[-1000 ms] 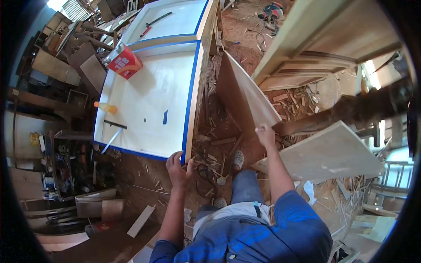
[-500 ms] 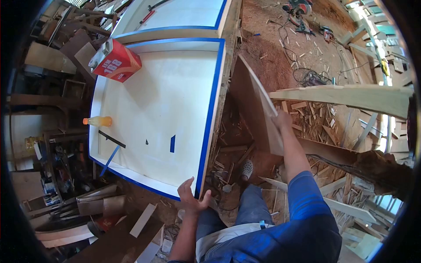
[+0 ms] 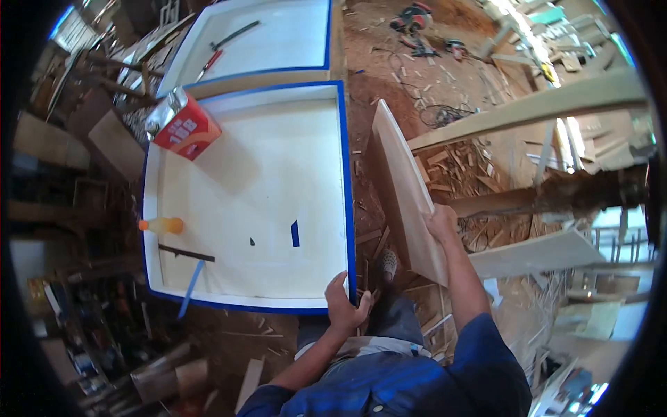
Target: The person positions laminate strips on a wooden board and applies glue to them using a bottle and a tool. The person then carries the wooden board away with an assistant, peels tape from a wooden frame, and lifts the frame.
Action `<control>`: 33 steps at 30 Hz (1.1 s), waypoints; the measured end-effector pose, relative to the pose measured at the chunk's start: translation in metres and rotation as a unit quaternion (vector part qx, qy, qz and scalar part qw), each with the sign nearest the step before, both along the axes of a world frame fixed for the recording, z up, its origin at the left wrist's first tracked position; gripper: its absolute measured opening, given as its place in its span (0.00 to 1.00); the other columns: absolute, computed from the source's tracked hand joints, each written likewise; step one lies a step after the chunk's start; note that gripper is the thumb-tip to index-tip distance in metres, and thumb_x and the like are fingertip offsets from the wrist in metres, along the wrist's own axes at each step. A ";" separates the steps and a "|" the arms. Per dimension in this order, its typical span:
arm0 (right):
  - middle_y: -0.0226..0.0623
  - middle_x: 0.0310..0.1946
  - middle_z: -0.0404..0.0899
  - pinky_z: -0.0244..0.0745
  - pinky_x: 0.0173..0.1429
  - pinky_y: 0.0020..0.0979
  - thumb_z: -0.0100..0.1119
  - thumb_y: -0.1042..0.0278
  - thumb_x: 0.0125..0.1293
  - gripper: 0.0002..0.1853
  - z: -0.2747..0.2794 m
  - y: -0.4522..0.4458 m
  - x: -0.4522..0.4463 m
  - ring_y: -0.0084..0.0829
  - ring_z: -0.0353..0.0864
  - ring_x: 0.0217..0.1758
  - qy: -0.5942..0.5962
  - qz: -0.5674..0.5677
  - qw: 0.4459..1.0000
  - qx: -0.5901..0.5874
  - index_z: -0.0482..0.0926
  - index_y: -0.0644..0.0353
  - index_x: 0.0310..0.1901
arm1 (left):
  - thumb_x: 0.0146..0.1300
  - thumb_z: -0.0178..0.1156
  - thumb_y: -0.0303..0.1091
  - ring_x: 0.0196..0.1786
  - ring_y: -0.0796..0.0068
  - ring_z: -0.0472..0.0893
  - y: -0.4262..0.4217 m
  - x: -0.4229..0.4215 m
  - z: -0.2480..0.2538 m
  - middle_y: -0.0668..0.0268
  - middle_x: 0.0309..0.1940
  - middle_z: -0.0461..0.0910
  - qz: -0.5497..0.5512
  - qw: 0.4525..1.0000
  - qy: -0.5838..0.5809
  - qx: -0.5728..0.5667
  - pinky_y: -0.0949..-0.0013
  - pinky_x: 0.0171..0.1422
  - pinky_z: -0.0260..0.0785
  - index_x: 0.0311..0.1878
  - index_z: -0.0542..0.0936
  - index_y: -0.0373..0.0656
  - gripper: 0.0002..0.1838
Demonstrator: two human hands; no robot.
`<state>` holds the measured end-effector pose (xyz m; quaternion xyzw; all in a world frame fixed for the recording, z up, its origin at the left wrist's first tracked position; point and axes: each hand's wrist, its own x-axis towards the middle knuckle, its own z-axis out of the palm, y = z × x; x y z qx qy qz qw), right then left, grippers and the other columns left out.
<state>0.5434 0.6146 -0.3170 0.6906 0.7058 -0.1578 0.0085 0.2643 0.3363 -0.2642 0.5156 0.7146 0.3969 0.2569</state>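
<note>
My left hand (image 3: 345,308) is at the near right corner of a shallow white tray-like panel (image 3: 264,160) edged in blue tape, its thumb and fingers apart. My right hand (image 3: 442,224) grips the edge of an upright wooden board (image 3: 406,187) standing right of the panel. On the white panel are a red can (image 3: 187,128) at the far left, a small bottle of orange liquid (image 3: 163,225), a dark strip (image 3: 186,253) with a blue tape piece (image 3: 191,288) hanging from it, and two small dark and blue scraps.
Beyond lies a second blue-edged panel (image 3: 278,42) with a red-handled tool (image 3: 209,64) and a dark bar. Power tools (image 3: 415,19) and cables lie on the floor at the back. A long plank (image 3: 535,108), a rough log (image 3: 556,194) and another board (image 3: 535,255) are at right.
The view has shifted, and both hands appear in new places. My left hand stays by the corner with its fingers apart. The board in my right hand has changed its tilt.
</note>
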 end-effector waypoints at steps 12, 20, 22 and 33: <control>0.58 0.38 0.89 0.83 0.53 0.55 0.70 0.48 0.67 0.21 0.262 -0.299 0.080 0.61 0.90 0.46 0.106 -0.181 0.977 0.041 0.91 0.62 0.42 | 0.71 0.74 0.27 0.39 0.76 0.84 -0.004 -0.028 -0.049 0.62 0.39 0.87 0.003 0.971 -0.201 -0.129 0.69 0.49 0.79 0.50 0.85 0.33 0.10; 0.56 0.38 0.89 0.82 0.56 0.57 0.68 0.51 0.68 0.18 0.351 -0.459 0.142 0.61 0.89 0.47 0.049 -0.186 0.981 -0.027 0.89 0.62 0.39 | 0.70 0.75 0.31 0.46 0.70 0.83 0.002 0.009 -0.015 0.63 0.43 0.85 -0.173 0.974 -0.141 -0.041 0.65 0.56 0.77 0.56 0.82 0.36 0.17; 0.55 0.37 0.89 0.81 0.56 0.57 0.68 0.51 0.69 0.18 0.377 -0.498 0.164 0.60 0.89 0.46 0.050 -0.181 0.982 -0.036 0.89 0.62 0.39 | 0.70 0.76 0.35 0.46 0.70 0.83 0.001 0.056 -0.011 0.63 0.43 0.85 -0.295 0.936 -0.184 -0.058 0.65 0.56 0.77 0.57 0.82 0.36 0.20; 0.43 0.23 0.80 0.75 0.40 0.51 0.71 0.50 0.68 0.16 0.507 -0.682 0.316 0.53 0.83 0.31 0.018 -0.060 0.998 -0.008 0.85 0.55 0.36 | 0.73 0.74 0.40 0.47 0.61 0.88 -0.188 0.313 -0.158 0.59 0.50 0.86 -0.142 0.817 -0.364 -0.424 0.56 0.46 0.84 0.69 0.74 0.53 0.26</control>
